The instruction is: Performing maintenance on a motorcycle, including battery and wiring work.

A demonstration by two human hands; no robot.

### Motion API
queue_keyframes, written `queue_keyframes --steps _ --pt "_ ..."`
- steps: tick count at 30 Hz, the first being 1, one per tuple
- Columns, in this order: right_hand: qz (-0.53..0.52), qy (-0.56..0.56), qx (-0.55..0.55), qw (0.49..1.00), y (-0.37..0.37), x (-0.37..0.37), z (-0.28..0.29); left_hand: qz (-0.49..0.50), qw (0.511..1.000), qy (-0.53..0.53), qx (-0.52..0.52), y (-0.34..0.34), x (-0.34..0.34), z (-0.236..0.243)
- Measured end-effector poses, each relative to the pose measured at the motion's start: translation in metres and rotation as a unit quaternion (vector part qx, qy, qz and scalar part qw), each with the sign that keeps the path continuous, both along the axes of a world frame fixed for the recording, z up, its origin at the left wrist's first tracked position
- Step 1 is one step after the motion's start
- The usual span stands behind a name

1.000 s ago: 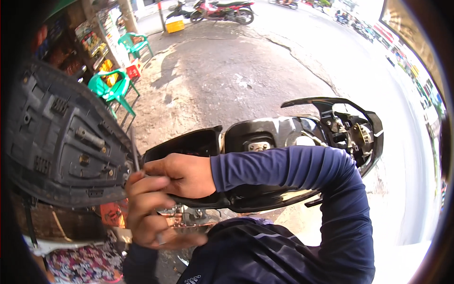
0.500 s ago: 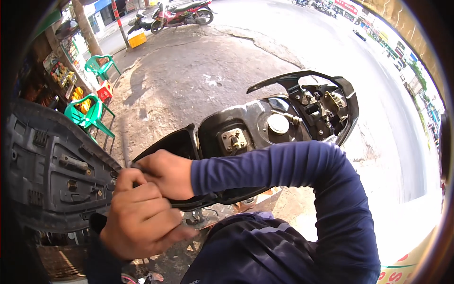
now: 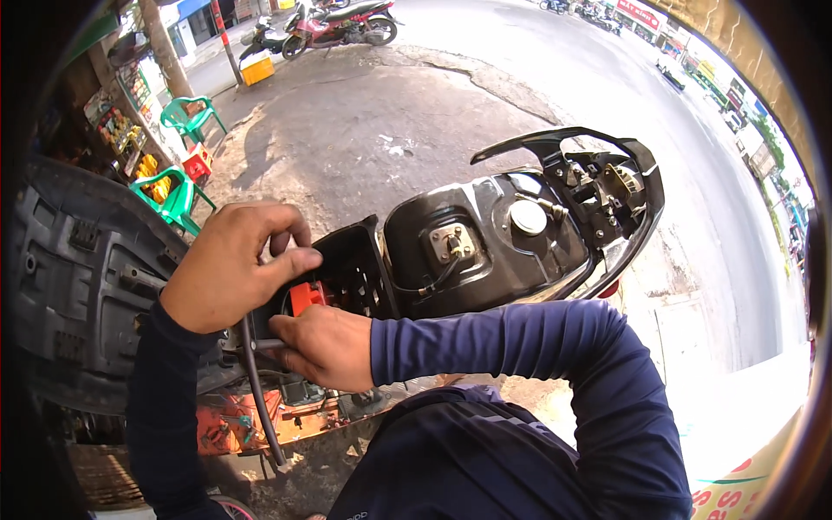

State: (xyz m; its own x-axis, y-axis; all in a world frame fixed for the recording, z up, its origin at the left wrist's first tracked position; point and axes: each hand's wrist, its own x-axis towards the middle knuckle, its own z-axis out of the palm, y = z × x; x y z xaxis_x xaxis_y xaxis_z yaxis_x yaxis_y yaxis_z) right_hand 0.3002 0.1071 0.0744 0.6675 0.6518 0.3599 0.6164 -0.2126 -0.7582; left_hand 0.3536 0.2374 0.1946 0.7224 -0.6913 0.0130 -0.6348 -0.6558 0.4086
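Note:
My right hand (image 3: 329, 345) is closed at the near side of the open seat compartment (image 3: 347, 251), on the short stem of a dark T-shaped bar tool (image 3: 258, 390). The bar's long arm slants down toward me. My left hand (image 3: 234, 264) is above and left of it, fingers curled and thumb bent toward them; whatever they hold, if anything, I cannot make out. Between the two hands a red block-shaped part (image 3: 308, 296) shows in the compartment. The seat (image 3: 95, 286) is flipped up at left, its ribbed black underside showing.
To the right are the black fuel tank (image 3: 485, 234) with a white round cap (image 3: 529, 217) and the tail frame (image 3: 650, 186). Orange-painted metal (image 3: 251, 420) lies below the hands. Green plastic chairs (image 3: 178, 198), a red crate (image 3: 198, 162) and a parked red motorbike (image 3: 342, 28) stand beyond.
My hands have come apart: the left rose up and the right shifted slightly down and right. The dark bar and the red part have come into sight. The view has shifted slightly.

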Motion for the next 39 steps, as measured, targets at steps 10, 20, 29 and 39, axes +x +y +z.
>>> queue_keyframes --steps 10,20,29,39 --pt "-0.125 -0.021 0.149 0.981 0.009 0.031 -0.023 0.241 0.881 -0.399 0.085 -0.009 -0.077 -0.056" --pt "-0.144 -0.004 0.097 0.985 0.017 0.012 -0.019 0.086 0.907 -0.340 -0.233 0.036 -0.033 -0.073" --pt "0.064 -0.210 0.296 0.930 0.035 0.074 0.005 0.124 0.881 -0.405 -0.211 -0.039 -0.067 -0.063" --pt "0.343 -0.336 0.172 0.860 0.060 0.097 0.044 0.072 0.881 -0.367 -0.291 -0.040 -0.080 -0.067"
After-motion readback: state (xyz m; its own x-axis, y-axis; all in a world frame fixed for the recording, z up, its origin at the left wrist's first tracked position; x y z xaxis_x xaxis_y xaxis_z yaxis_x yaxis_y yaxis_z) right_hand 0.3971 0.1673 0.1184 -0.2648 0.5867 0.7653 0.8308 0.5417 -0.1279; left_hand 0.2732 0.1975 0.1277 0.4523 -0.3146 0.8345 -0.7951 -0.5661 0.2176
